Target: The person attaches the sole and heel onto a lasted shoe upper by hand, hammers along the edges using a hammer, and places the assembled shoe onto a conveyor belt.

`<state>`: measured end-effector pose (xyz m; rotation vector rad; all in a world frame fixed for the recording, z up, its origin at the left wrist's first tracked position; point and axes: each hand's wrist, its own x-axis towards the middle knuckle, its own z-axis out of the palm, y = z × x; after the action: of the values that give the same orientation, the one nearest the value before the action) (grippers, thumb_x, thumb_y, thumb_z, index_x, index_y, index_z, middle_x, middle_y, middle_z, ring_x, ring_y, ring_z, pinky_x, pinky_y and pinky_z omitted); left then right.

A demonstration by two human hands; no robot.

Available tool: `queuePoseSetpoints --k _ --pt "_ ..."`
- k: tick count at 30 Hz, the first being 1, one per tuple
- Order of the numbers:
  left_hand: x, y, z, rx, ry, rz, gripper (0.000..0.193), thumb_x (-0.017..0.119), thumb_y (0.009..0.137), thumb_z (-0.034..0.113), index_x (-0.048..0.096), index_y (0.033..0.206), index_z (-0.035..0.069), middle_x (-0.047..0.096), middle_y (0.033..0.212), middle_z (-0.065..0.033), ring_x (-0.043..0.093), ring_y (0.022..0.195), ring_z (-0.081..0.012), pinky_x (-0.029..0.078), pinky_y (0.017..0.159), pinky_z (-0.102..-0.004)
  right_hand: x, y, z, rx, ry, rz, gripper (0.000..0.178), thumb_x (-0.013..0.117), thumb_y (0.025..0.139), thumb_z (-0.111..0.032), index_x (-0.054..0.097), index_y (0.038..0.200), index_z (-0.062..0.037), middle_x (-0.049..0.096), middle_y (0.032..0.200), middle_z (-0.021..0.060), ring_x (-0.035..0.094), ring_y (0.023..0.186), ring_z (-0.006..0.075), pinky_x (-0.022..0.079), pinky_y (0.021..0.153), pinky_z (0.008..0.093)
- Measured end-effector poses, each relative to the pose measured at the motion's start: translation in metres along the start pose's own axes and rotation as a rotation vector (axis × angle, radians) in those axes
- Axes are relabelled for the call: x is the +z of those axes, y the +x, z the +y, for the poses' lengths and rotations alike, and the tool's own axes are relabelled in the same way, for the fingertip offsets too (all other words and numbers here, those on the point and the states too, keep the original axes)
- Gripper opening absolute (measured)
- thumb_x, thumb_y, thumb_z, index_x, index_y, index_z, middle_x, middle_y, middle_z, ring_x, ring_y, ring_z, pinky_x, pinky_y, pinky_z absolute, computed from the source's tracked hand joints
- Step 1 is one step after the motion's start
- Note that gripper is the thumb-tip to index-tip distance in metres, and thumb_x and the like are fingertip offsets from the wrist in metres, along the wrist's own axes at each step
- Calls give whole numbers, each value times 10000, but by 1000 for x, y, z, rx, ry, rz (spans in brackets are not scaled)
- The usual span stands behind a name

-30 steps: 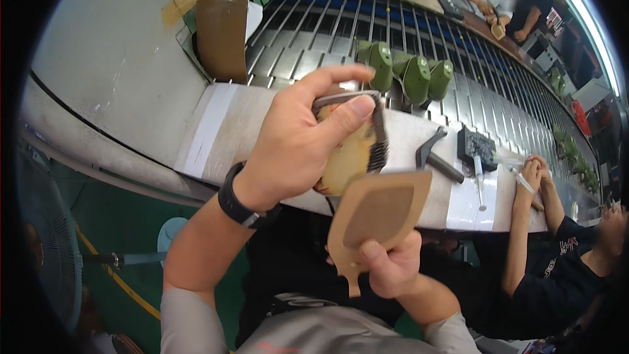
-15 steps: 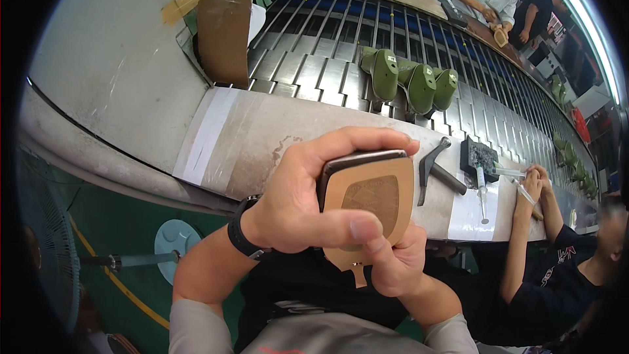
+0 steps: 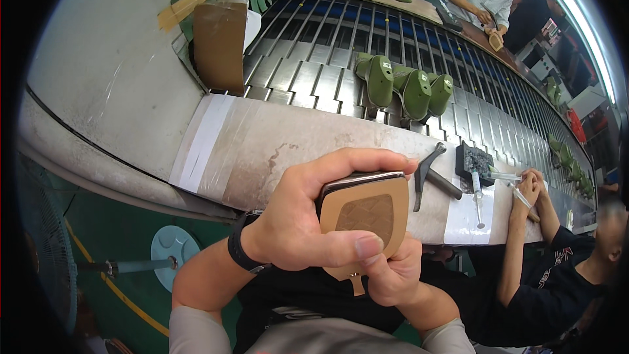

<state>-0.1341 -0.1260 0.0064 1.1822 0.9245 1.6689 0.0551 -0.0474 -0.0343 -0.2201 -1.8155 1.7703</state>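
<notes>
Sole up, a shoe (image 3: 381, 198) with a tan sole and a brown textured patch rests between my two hands over the front of the workbench. My left hand (image 3: 298, 213) wraps round its left side and wide end, with the thumb across the sole. At the narrow end, my right hand (image 3: 398, 274) pinches the shoe, its thumb near my left thumb tip. A small tan tab sticks out there. The hands hide the shoe's underside. On the bench to the right lies a dark hammer (image 3: 429, 172), touched by neither hand.
Right of the hammer stand a black box (image 3: 468, 155) and a syringe (image 3: 479, 204). Another person's hands (image 3: 529, 189) are close by. Green shoe lasts (image 3: 415, 93) stand on the metal conveyor (image 3: 314, 78). A blue stool (image 3: 171, 244) is at the lower left.
My hands and the shoe sit slightly lower in the picture, with the same grip. The bench and conveyor have shifted a little left. A person across the conveyor has raised one hand.
</notes>
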Motion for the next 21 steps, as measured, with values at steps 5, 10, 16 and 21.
queuePoseSetpoints --k 5,10,16,21 --pt "3 -1 2 -6 3 17 806 859 868 327 543 1481 -90 615 1497 -305 620 1402 -346 526 1156 -464 4 -1 -3 54 50 39 234 668 1089 -162 798 1006 14 777 804 62 682 672 106 531 601 282" --pt "13 0 14 -115 -61 83 711 788 933 283 545 1495 -77 629 1490 -289 619 1404 -348 513 1168 -463 -1 -5 0 38 31 11 250 664 1091 -157 774 945 13 747 751 45 655 642 99 510 582 285" --pt "17 -2 8 -10 29 21 664 732 960 215 526 1525 -66 583 1548 -281 580 1447 -356 472 1205 -469 0 -5 -5 17 72 61 275 656 1096 -169 753 921 18 725 722 39 648 629 108 498 572 281" --pt "15 5 -6 46 21 -63 723 741 944 206 473 1563 -56 488 1638 -281 506 1513 -347 420 1242 -469 -21 -14 -3 128 135 21 290 614 1125 -210 754 1067 37 748 819 60 672 688 98 531 605 247"
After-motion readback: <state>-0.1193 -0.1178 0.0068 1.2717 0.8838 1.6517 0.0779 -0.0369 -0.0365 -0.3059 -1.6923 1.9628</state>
